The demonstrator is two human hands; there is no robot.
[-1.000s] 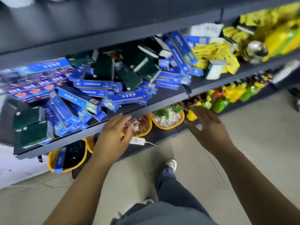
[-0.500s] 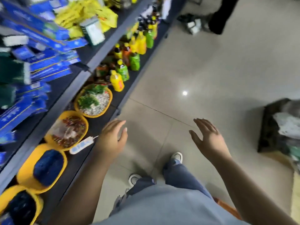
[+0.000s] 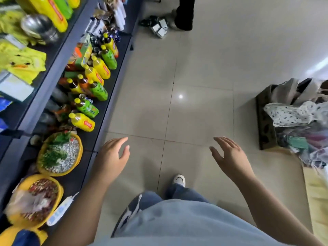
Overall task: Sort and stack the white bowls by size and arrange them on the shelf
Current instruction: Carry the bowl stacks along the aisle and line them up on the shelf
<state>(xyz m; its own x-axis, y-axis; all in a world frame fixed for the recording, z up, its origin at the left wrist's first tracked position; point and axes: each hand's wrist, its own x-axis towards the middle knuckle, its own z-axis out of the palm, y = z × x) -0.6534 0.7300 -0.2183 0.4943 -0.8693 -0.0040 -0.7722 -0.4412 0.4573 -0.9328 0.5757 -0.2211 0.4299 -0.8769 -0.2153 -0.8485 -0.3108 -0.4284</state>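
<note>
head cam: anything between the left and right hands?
Between left hand and right hand: only bare floor with a grout line, per the head view.

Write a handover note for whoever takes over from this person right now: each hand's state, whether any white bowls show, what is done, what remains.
Left hand: open, empty, above the floor by the edge of the bottom shelf.
Right hand: open, empty, above the floor.
Bowls: no white bowls in view. The bottom shelf holds bottles and yellow basins; a steel bowl sits one shelf up.
Done: nothing that shows.
Left: find the bowls, sort by size, stack, shelve.
</note>
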